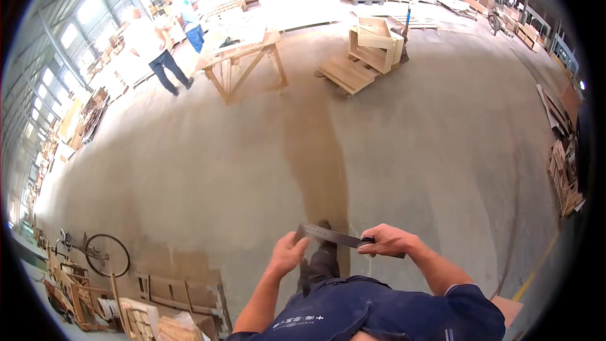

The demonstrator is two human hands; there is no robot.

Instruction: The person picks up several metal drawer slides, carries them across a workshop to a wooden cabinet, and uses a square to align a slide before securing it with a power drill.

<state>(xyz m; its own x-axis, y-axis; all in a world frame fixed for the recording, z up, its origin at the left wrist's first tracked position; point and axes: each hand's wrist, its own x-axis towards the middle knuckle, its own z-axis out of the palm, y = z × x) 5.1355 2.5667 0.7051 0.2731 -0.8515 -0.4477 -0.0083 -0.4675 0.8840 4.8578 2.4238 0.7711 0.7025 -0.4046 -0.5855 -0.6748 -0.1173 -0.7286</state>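
Observation:
In front of my body, at waist height, a long flat steel ruler [332, 235] with fine markings stretches between my two hands. My left hand [289, 254] is closed around its left end, where a darker piece sticks up beside the fingers; whether that is a second leg of a square I cannot tell. My right hand [390, 240] grips the ruler near its right end, and the dark tip of the ruler pokes out past the palm. A small black piece shows at my right fingertips, too small to name.
Ahead stands a wooden workbench [243, 48], with two people [161, 50] to its left. Right of it, wooden cabinet boxes [377, 41] and panels sit on the concrete floor [429, 132]. A bicycle [104, 254] and wooden frames [170, 297] are at lower left; scrap boards [564, 180] lie at right.

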